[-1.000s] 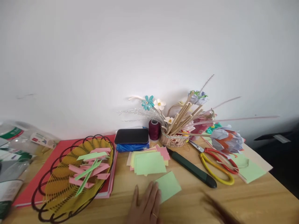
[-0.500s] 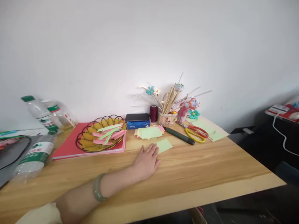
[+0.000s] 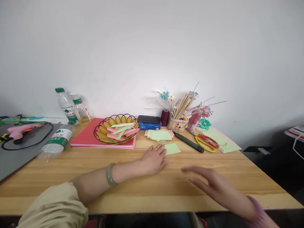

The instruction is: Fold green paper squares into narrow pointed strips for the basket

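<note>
My left hand (image 3: 154, 160) lies flat on the wooden table, its fingertips over the left edge of a single pale green paper (image 3: 173, 148). A stack of green, pink and yellow papers (image 3: 161, 135) sits just behind it. My right hand (image 3: 211, 182), somewhat blurred, hovers over the table at the front right with thumb and fingers apart and nothing in it. Past that hand lie a dark green pen-shaped tool (image 3: 189, 142) and scissors (image 3: 206, 142) with red and yellow handles.
A yellow woven basket (image 3: 101, 131) of paper strips stands on red sheets (image 3: 82, 134). Behind are a blue packet (image 3: 149, 125), maroon thread (image 3: 164, 117) and a small pot (image 3: 178, 125) of sticks. Plastic bottles (image 3: 57, 141) and a pink glue gun (image 3: 21, 130) are at the left.
My right hand has come into view from the lower right. The camera view has turned left, showing more of the table's left side. My left hand stays at the green paper.
</note>
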The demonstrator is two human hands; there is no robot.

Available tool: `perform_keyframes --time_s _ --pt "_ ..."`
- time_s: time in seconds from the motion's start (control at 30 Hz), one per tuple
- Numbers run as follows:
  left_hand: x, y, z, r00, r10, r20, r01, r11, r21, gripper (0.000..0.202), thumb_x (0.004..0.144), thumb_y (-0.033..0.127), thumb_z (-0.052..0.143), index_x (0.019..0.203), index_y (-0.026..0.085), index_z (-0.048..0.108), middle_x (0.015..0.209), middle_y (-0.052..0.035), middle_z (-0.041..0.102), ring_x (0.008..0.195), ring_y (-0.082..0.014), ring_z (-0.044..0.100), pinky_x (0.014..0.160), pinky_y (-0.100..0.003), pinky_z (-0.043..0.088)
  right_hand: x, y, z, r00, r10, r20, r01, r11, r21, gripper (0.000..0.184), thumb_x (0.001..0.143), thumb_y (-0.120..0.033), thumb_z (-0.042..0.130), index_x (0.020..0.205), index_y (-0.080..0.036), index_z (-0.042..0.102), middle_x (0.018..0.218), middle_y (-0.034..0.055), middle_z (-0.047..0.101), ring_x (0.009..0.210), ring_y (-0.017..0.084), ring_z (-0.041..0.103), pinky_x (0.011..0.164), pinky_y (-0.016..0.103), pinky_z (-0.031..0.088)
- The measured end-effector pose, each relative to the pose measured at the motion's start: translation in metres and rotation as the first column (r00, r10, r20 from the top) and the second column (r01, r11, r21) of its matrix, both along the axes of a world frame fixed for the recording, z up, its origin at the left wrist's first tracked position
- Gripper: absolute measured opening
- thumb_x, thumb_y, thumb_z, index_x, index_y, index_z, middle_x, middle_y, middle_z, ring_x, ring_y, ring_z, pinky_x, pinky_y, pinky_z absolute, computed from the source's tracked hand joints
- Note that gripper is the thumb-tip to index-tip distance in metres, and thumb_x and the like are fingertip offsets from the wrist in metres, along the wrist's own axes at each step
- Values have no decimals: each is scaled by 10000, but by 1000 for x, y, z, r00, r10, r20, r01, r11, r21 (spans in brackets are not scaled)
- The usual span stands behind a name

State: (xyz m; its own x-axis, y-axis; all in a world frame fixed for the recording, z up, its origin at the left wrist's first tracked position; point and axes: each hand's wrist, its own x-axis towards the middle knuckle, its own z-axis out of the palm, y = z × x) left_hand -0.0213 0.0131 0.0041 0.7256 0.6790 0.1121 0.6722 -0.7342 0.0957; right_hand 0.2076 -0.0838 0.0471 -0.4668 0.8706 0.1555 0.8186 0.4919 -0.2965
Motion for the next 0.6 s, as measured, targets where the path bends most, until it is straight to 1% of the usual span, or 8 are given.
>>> perform_keyframes --time_s 0.03,0.07,0.1,0.13,0.2,0.27,0.4,0.6 --pt "-1 1 -1 1000 -9 2 9 1000 -3 536 929 433 238 1338 92 304 1419 -156 271 1325 -241 207 1029 -449 238 -7 19 -4 1000 14 24 -14 1000 -9 433 898 -435 379 1287 -250 421 1292 86 483 1146 208 472 939 372 407" --pt "-2 2 -2 1000 -23 0 23 1000 -8 557 927 459 224 1349 101 287 1426 -152 256 1331 -238 190 1030 -456 232 -13 34 -10 998 31 46 -30 999 -22 513 901 -463 337 1352 -218 338 1361 107 406 1223 224 392 985 385 363" --pt "-2 3 -3 999 -38 -3 38 999 -14 580 922 488 212 1360 112 265 1434 -145 239 1336 -235 176 1031 -463 226 -18 45 -17 996 44 73 -42 999 -29 574 895 -488 316 1382 -188 281 1401 120 339 1268 239 324 1013 408 321" --pt "-3 4 -4 999 -54 -7 54 998 -21 602 915 514 201 1372 123 240 1442 -137 222 1339 -231 164 1032 -469 220 -22 53 -24 994 55 98 -52 998 -41 623 879 -522 321 1393 -176 258 1417 124 302 1290 252 274 1031 436 284" --pt "-4 7 -6 997 -76 -11 75 997 -33 627 909 536 178 1389 133 190 1454 -127 183 1346 -227 135 1034 -486 203 -27 58 -36 989 52 137 -47 998 -43 685 864 -559 318 1412 -168 193 1447 119 214 1319 253 181 1058 464 199" --pt "-5 9 -7 996 -90 -9 89 995 -45 632 911 534 157 1398 131 153 1461 -126 153 1351 -227 108 1035 -499 189 -28 56 -42 985 41 165 -35 999 -42 705 867 -565 298 1418 -154 144 1460 117 149 1330 239 118 1070 463 150" --pt "-5 13 -6 993 -114 11 114 991 -67 618 917 517 120 1402 133 131 1469 -116 117 1357 -221 62 1045 -501 163 -28 56 -41 978 45 202 -33 998 -62 719 874 -564 274 1417 -118 123 1461 126 120 1334 217 81 1077 436 133" --pt "-5 15 -7 992 -119 37 122 989 -84 613 916 512 128 1402 139 128 1472 -106 108 1357 -223 57 1051 -511 132 -28 60 -36 978 59 201 -44 996 -80 726 871 -568 273 1418 -119 112 1465 121 103 1336 211 59 1081 437 113"
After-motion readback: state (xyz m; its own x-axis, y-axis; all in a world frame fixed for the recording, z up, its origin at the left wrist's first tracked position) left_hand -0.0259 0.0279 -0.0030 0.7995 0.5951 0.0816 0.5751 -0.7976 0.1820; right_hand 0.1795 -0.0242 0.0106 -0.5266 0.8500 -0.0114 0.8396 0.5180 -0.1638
